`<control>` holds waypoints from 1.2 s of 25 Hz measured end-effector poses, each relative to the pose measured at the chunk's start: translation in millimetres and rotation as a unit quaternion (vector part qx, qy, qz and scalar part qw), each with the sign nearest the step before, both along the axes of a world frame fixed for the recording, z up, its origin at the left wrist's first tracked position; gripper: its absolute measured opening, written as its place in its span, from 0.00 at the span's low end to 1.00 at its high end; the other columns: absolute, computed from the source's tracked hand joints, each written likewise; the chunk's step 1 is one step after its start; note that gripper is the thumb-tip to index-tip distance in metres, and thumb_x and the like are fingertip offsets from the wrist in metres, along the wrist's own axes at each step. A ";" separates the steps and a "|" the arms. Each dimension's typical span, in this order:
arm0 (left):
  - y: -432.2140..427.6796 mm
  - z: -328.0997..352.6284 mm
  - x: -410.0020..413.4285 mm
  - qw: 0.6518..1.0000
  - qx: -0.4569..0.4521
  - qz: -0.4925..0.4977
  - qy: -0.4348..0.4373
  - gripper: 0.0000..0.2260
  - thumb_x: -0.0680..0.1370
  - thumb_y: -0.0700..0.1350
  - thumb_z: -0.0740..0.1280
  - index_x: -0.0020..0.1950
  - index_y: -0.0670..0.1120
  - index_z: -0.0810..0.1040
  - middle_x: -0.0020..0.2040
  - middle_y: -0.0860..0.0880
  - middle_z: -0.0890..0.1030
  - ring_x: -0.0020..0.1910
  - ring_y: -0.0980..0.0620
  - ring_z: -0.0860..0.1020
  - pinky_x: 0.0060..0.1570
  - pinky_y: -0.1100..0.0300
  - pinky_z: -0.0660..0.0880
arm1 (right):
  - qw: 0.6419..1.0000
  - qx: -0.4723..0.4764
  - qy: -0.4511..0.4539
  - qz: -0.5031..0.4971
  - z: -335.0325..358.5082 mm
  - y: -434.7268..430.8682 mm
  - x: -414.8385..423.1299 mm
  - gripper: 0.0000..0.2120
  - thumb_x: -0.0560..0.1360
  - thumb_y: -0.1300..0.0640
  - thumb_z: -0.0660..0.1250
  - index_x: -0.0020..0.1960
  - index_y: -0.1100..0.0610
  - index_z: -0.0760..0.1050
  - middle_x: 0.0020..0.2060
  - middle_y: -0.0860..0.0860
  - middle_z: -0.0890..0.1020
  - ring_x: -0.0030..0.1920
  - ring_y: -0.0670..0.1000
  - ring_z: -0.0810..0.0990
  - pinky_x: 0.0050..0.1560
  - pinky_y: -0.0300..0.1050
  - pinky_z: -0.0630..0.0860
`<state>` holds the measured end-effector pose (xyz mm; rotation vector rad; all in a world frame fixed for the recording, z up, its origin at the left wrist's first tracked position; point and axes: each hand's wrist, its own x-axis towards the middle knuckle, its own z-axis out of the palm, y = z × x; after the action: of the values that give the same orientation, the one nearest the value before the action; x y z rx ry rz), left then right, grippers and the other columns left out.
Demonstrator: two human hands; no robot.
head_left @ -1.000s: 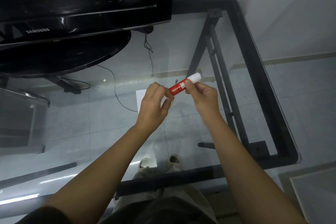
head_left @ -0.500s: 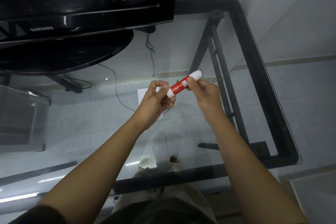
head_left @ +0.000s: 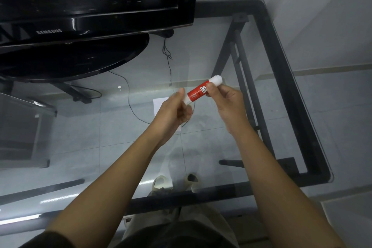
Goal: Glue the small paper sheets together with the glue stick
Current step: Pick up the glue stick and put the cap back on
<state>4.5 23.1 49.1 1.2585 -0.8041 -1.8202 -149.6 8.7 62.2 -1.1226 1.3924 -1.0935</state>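
Note:
A red glue stick (head_left: 198,91) with white ends is held tilted above the glass table (head_left: 112,127). My right hand (head_left: 227,104) grips its upper part just below the white cap (head_left: 216,80). My left hand (head_left: 175,110) pinches its lower white end between thumb and fingers. A small white paper sheet (head_left: 160,104) lies flat on the glass under my left hand, mostly hidden by it.
A black Samsung monitor (head_left: 96,2) on a glossy oval base (head_left: 74,62) fills the back left. A thin cable (head_left: 128,94) trails across the glass near the paper. The table's black frame (head_left: 289,94) runs along the right and front edges.
Both hands rose slightly with the glue stick. My left hand turned and slid down, so its thumb and fingers now pinch the lower white end.

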 end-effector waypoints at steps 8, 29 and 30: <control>-1.8 5.2 1.8 0.999 0.039 -0.018 -0.014 0.22 0.78 0.59 0.56 0.30 0.48 0.73 0.23 0.51 0.66 0.22 0.55 0.62 0.24 0.65 0.65 | 1.000 -0.012 0.000 0.012 5.3 -1.4 2.5 0.06 0.71 0.44 0.66 0.37 0.35 0.79 0.34 0.36 0.82 0.43 0.39 0.81 0.41 0.25 0.72; -13.8 18.2 4.8 1.000 -0.026 0.012 0.008 0.10 0.77 0.52 0.63 0.49 0.46 0.73 0.32 0.51 0.80 0.29 0.57 0.74 0.35 0.63 0.73 | 1.000 -0.013 -0.022 -0.013 10.4 -11.2 3.9 0.08 0.73 0.48 0.66 0.37 0.41 0.80 0.34 0.37 0.83 0.42 0.39 0.81 0.39 0.24 0.71; -12.3 17.5 3.7 0.997 -0.071 0.008 -0.029 0.09 0.77 0.51 0.64 0.50 0.46 0.73 0.33 0.52 0.80 0.30 0.57 0.74 0.37 0.63 0.73 | 1.000 -0.014 -0.024 -0.014 10.8 -11.5 3.9 0.07 0.73 0.48 0.66 0.37 0.41 0.80 0.34 0.37 0.83 0.42 0.39 0.81 0.39 0.24 0.71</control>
<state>8.2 10.8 66.7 1.2279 -0.9346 -1.6892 -145.7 -2.8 73.0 -1.0933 1.3635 -1.1567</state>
